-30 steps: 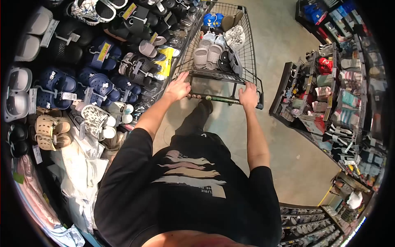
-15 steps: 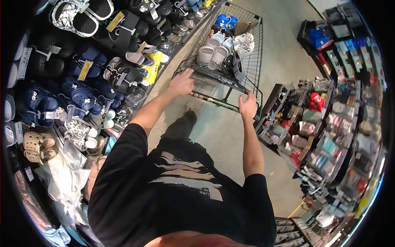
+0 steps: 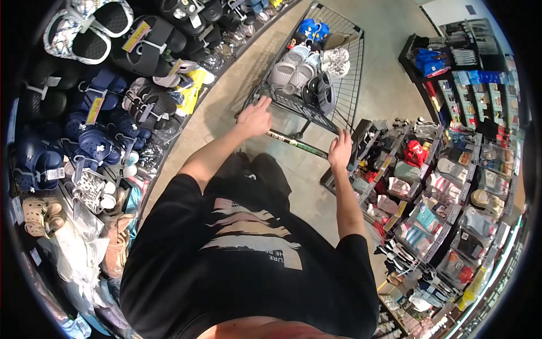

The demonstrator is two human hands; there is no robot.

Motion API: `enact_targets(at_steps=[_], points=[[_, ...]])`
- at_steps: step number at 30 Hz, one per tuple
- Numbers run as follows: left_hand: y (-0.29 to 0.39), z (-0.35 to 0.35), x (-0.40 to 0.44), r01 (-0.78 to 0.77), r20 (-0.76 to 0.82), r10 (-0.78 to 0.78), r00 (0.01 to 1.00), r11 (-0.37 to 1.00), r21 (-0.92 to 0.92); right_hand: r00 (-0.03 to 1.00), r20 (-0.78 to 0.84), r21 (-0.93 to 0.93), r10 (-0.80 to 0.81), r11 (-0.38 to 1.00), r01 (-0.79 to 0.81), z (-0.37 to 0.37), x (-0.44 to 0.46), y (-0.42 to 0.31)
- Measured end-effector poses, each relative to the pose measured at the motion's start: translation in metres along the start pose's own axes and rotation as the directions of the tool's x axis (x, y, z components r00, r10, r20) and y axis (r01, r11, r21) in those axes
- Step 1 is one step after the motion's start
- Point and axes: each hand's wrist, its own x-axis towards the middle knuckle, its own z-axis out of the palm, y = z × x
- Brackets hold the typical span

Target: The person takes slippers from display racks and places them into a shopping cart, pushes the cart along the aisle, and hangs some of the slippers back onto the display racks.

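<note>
A dark wire shopping cart (image 3: 353,85) stands in front of me. My left hand (image 3: 255,118) is closed over the left end of the cart's handle (image 3: 293,142), and my right hand (image 3: 340,150) is closed over its right end. The fingers' undersides are hidden. Inside the basket lie grey clogs (image 3: 282,74), white patterned clogs (image 3: 336,62), dark grey sandals (image 3: 326,93) and a blue pair (image 3: 314,29) at the far end. A brown shoe (image 3: 334,40) lies beside the blue pair.
On the left, a display holds many clogs and slides, including navy clogs (image 3: 93,144) and black slides (image 3: 149,45). Racks of packaged socks (image 3: 435,186) line the right side. Tiled floor (image 3: 384,62) runs ahead between them.
The left display and right racks have shifted in view as I move along the aisle. Both hands stay on the cart's handle. The foot seen earlier is now hidden.
</note>
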Motion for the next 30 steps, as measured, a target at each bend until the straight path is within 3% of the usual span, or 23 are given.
enact_targets(at_steps=[4, 6, 8, 10, 12, 14, 17, 18, 23, 24, 26, 30], points=[[0.009, 0.018, 0.007, 0.024, 0.015, -0.023, 1.0, 0.996, -0.087, 0.904, 0.185, -0.097, -0.385, 0.908, 0.407, -0.019, 0.042, -0.009], [0.015, 0.004, 0.013, 0.044, 0.026, -0.042, 0.999, 0.994, -0.097, 0.926, 0.089, 0.04, -0.367, 0.93, 0.365, -0.011, 0.089, -0.019], [0.023, -0.006, 0.014, 0.047, 0.052, -0.044, 0.998, 0.997, -0.057, 0.956, 0.204, 0.168, -0.21, 0.97, 0.177, 0.022, 0.144, -0.012], [0.027, -0.003, 0.02, 0.01, -0.043, -0.015, 0.999, 0.993, -0.115, 0.903, 0.408, 0.34, -0.138, 0.941, -0.01, 0.076, 0.193, 0.005], [0.037, -0.014, 0.024, 0.022, -0.04, -0.026, 0.999, 0.996, -0.087, 0.788, 0.596, 0.429, -0.154, 0.89, -0.151, 0.141, 0.225, 0.023], [0.04, -0.018, 0.029, 0.011, -0.087, -0.025, 0.996, 0.986, -0.167, 0.727, 0.651, 0.464, -0.219, 0.873, -0.152, 0.189, 0.237, 0.024], [0.046, -0.028, 0.041, 0.043, -0.006, -0.044, 0.999, 0.995, -0.088, 0.641, 0.702, 0.363, -0.31, 0.93, 0.053, 0.224, 0.238, 0.016], [0.047, -0.03, 0.047, 0.056, 0.019, -0.054, 0.998, 0.994, -0.09, 0.622, 0.715, 0.339, -0.319, 0.936, 0.091, 0.272, 0.223, 0.036], [0.043, -0.036, 0.062, 0.124, 0.164, -0.103, 0.981, 0.985, -0.122, 0.507, 0.862, 0.12, -0.028, 0.981, -0.15, 0.303, 0.216, 0.027], [0.041, -0.038, 0.066, 0.105, 0.16, -0.087, 0.983, 0.988, -0.111, 0.562, 0.826, 0.15, -0.049, 0.979, -0.135, 0.318, 0.212, 0.03], [0.042, -0.037, 0.068, 0.125, 0.213, -0.096, 0.972, 0.984, -0.129, 0.505, 0.863, 0.109, -0.012, 0.981, -0.163, 0.339, 0.21, 0.035], [0.037, -0.033, 0.076, 0.137, 0.209, -0.108, 0.972, 0.983, -0.126, 0.577, 0.817, 0.192, -0.013, 0.949, -0.25, 0.396, 0.205, 0.045]])
